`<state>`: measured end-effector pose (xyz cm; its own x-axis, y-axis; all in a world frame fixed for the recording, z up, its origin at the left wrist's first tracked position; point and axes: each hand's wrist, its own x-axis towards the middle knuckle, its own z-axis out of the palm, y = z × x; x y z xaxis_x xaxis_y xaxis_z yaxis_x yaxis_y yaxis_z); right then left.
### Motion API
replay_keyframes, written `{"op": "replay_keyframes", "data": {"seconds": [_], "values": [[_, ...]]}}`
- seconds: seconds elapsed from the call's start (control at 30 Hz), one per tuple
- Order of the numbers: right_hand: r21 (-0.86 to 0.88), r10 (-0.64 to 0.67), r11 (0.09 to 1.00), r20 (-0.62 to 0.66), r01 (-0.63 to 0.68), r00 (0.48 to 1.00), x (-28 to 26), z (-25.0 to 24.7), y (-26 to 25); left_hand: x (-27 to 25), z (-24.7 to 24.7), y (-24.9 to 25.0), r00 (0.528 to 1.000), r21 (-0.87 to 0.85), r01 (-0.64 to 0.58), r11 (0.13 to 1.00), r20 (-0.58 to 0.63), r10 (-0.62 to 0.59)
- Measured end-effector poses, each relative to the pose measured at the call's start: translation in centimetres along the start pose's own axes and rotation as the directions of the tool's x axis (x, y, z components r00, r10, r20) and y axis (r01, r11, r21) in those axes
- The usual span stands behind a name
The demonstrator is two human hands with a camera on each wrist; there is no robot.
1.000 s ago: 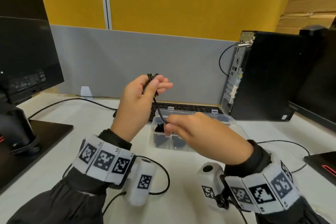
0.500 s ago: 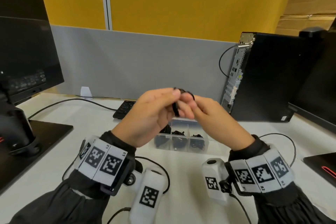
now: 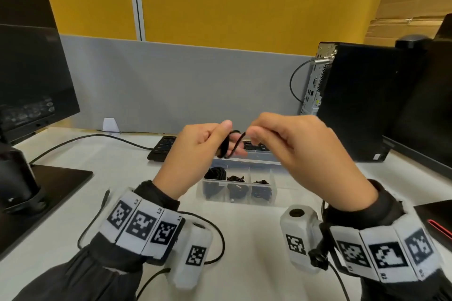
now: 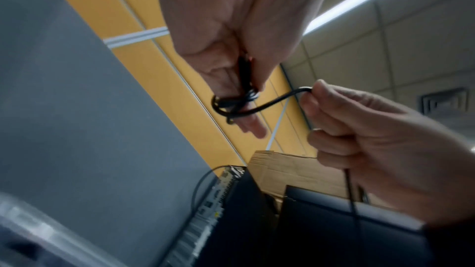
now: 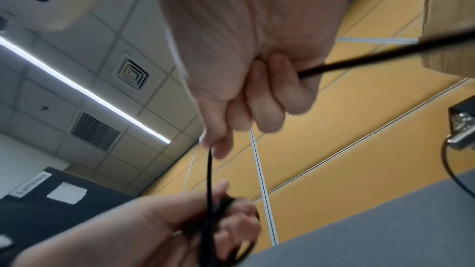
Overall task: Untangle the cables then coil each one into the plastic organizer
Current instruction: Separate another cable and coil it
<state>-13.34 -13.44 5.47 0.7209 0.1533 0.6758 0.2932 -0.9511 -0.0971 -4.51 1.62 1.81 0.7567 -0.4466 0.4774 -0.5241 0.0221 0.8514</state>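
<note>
A thin black cable [image 3: 232,148] is wound in small loops round the fingers of my left hand [image 3: 203,149], raised above the desk. In the left wrist view the loops [image 4: 232,103] circle two fingers and the thumb presses on them. My right hand [image 3: 283,144] pinches the cable's free run [image 4: 295,93] just right of the coil; the cable [image 5: 209,172] runs down from its fingertips to the left hand. Below both hands sits the clear plastic organizer [image 3: 274,193] with dark coiled cables [image 3: 236,178] in its front compartments.
A black keyboard [image 3: 161,148] lies behind the organizer. A monitor [image 3: 29,76] on its stand is at the left, a black PC tower [image 3: 362,100] at the right. Thin sensor wires [image 3: 220,239] trail on the white desk near my wrists.
Both hands came together above the organizer, then my right hand drew slightly away to the right. More cable now sits looped on the left fingers; none hangs into the organizer.
</note>
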Motion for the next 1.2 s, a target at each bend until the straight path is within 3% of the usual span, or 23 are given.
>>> {"op": "replay_keyframes", "data": {"seconds": [0.13, 0.2, 0.27, 0.37, 0.43, 0.5, 0.6, 0.7, 0.8, 0.9, 0.97, 1.03, 1.13, 1.2], "values": [[0.216, 0.056, 0.976, -0.195, -0.013, 0.979, 0.6, 1.3, 1.3, -1.0, 0.6, 2.1, 0.967, -0.289, 0.139, 0.947, 0.244, -0.068], [0.261, 0.109, 0.962, -0.126, -0.073, 0.986, 0.7, 2.3, 2.3, -1.2, 0.7, 2.5, 0.97, -0.386, 0.084, 0.919, 0.243, 0.013], [0.264, 0.147, 0.949, 0.107, -0.171, 0.983, 0.6, 3.2, 2.9, -1.2, 0.7, 2.5, 0.987, -0.472, -0.005, 0.882, 0.14, 0.08], [0.237, 0.066, 0.953, 0.449, -0.189, 0.891, 0.2, 3.9, 2.2, -0.7, 0.6, 2.3, 0.997, -0.604, -0.061, 0.795, -0.074, 0.02], [0.243, -0.007, 0.959, 0.533, -0.145, 0.846, 0.1, 3.5, 1.3, -0.1, 0.3, 1.8, 0.978, -0.589, -0.096, 0.802, -0.207, -0.035], [0.207, -0.027, 0.973, 0.543, -0.102, 0.84, 0.0, 2.3, 0.5, 0.3, 0.0, 0.8, 0.946, -0.402, -0.12, 0.908, -0.324, -0.019], [0.044, -0.004, 0.999, 0.435, -0.017, 0.9, -0.2, 0.6, -0.6, 0.3, 0.1, -0.3, 0.951, -0.046, -0.095, 0.994, -0.299, 0.077], [-0.127, 0.033, 0.992, 0.176, -0.011, 0.984, -0.2, -0.4, -0.7, -0.1, 0.3, -0.4, 0.994, 0.109, -0.087, 0.99, -0.056, 0.094], [-0.05, 0.028, 0.998, -0.059, -0.031, 0.998, -0.1, 0.1, -0.2, -0.6, 0.5, 0.8, 0.986, -0.026, -0.052, 0.998, 0.159, 0.055], [0.068, 0.079, 0.995, -0.158, -0.069, 0.984, 0.2, 1.1, 0.7, -0.8, 0.2, 1.7, 0.958, -0.204, 0.028, 0.979, 0.284, 0.032], [0.064, 0.156, 0.986, -0.086, -0.151, 0.984, 0.2, 1.5, 1.0, -1.1, 0.0, 2.0, 0.945, -0.285, 0.032, 0.958, 0.322, 0.064], [-0.04, 0.235, 0.972, 0.117, -0.231, 0.965, 0.1, 1.7, 1.2, -1.3, 0.1, 2.4, 0.952, -0.387, 0.016, 0.922, 0.287, 0.105], [-0.032, 0.186, 0.981, 0.421, -0.19, 0.888, 0.0, 1.9, 1.0, -0.8, 0.5, 2.5, 0.999, -0.577, 0.002, 0.817, 0.041, 0.027], [0.07, 0.092, 0.987, 0.507, -0.148, 0.857, 0.0, 1.5, 0.5, -0.2, 0.2, 2.0, 0.991, -0.61, -0.029, 0.792, -0.122, -0.058]]}}
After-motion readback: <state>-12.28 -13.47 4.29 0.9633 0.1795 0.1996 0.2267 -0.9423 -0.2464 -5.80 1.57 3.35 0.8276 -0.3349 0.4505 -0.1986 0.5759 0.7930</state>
